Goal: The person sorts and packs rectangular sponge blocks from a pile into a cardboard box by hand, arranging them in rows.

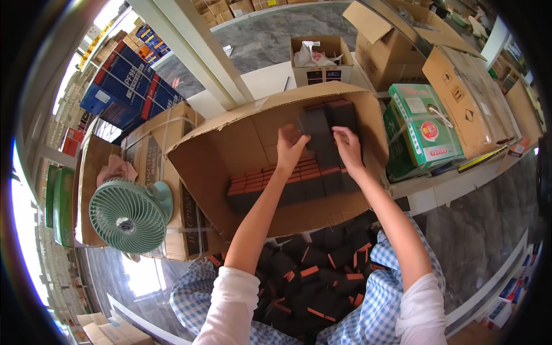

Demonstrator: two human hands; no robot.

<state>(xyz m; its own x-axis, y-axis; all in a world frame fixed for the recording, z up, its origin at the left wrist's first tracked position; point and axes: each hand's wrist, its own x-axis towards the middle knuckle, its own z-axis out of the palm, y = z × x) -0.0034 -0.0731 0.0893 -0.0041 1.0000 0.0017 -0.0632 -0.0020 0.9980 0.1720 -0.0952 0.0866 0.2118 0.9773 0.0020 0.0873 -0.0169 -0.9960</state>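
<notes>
A large open cardboard carton (247,141) lies in front of me, with rows of small black boxes (294,192) with orange ends inside. My left hand (291,146) is closed on the left side of a black box (316,127) toward the carton's right end, thumb against its face. On the other side of that box my right hand (348,148) has its fingers curled against the edge. Its fingertips partly hide the contact. Below the carton, many loose black-and-orange boxes (310,273) lie heaped between the blue checked cloth (192,293) on both sides.
A green desk fan (126,215) stands left, against a strapped carton (167,132). A green box (422,123) and a brown carton (468,103) stand right. Behind are a small open box (322,75) and a white post (192,49).
</notes>
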